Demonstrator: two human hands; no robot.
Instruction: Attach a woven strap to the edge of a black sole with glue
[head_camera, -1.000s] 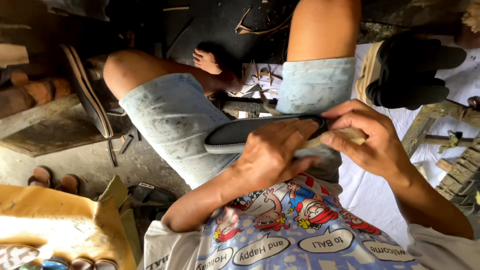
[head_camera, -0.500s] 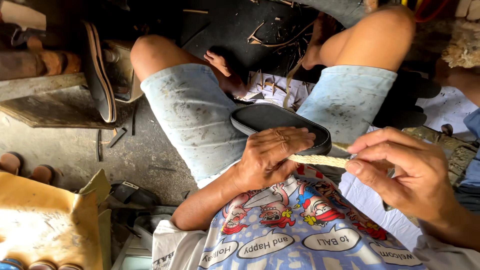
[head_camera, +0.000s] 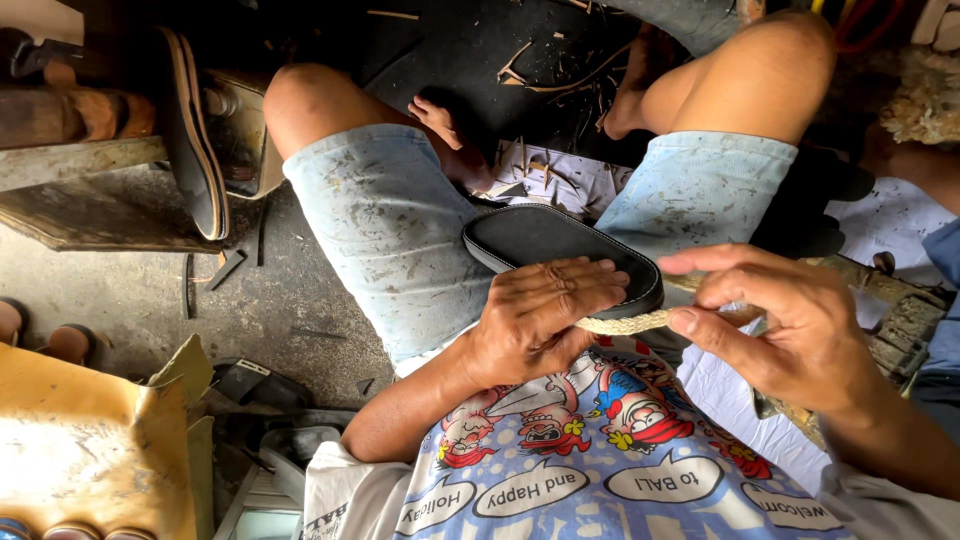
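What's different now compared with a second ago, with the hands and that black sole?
The right hand has moved off the black sole to the side, and now pinches the pale braided cord between thumb and fingers. The cord, short at first, now runs along the sole's near edge. The left hand stays pressed on the sole, which still rests on the lap.

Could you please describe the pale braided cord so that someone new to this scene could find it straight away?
Start at the black sandal sole lying across the person's lap. The left hand presses on its near end, and from under that hand the braided cord runs to the right hand. It is the only pale, rope-like strand against the sole's dark edge.
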